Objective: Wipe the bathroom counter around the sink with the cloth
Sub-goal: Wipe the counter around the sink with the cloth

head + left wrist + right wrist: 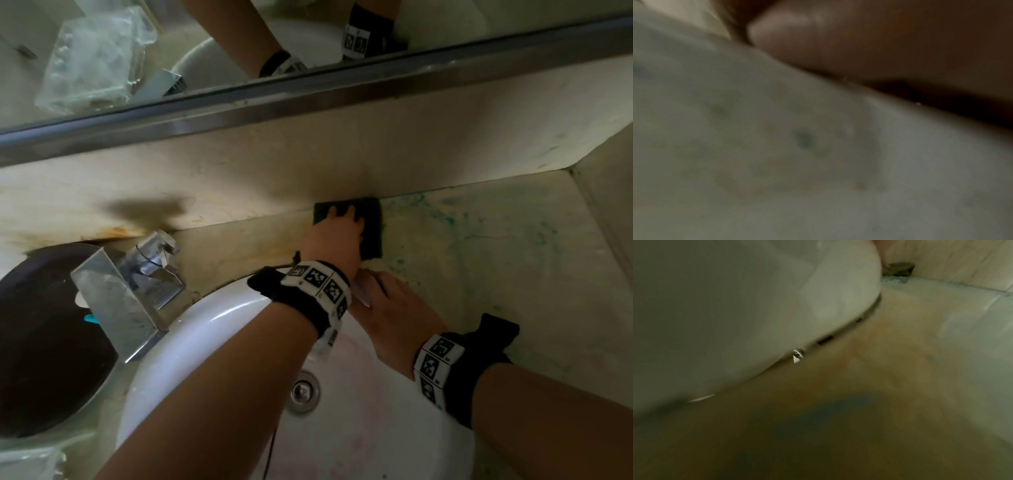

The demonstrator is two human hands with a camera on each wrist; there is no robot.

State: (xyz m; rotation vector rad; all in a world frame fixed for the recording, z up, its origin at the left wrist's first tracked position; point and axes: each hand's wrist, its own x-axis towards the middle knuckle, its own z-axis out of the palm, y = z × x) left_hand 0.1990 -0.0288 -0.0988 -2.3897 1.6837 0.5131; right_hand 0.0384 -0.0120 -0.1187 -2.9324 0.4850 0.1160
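Note:
A dark green cloth [371, 233] lies on the stained beige counter [479, 246], pushed against the back wall behind the white sink [219, 308]. My left hand [337, 236] presses flat on it, fingers spread over its top. My right hand [387, 308] rests on the counter by the sink rim, its fingertips hidden under my left wrist. The right wrist view shows the sink rim [756, 305], the counter [900, 353] and the cloth [898, 269] far off in the corner. The left wrist view is a blur of speckled counter [777, 146] under one of my fingers [838, 40].
A chrome faucet [137, 284] stands left of my left arm, with a dark round dish [44, 342] beyond it. The drain [303, 390] sits in the basin. A metal ledge [308, 99] and mirror [102, 51] run above the backsplash. A side wall [609, 205] closes the counter's right end.

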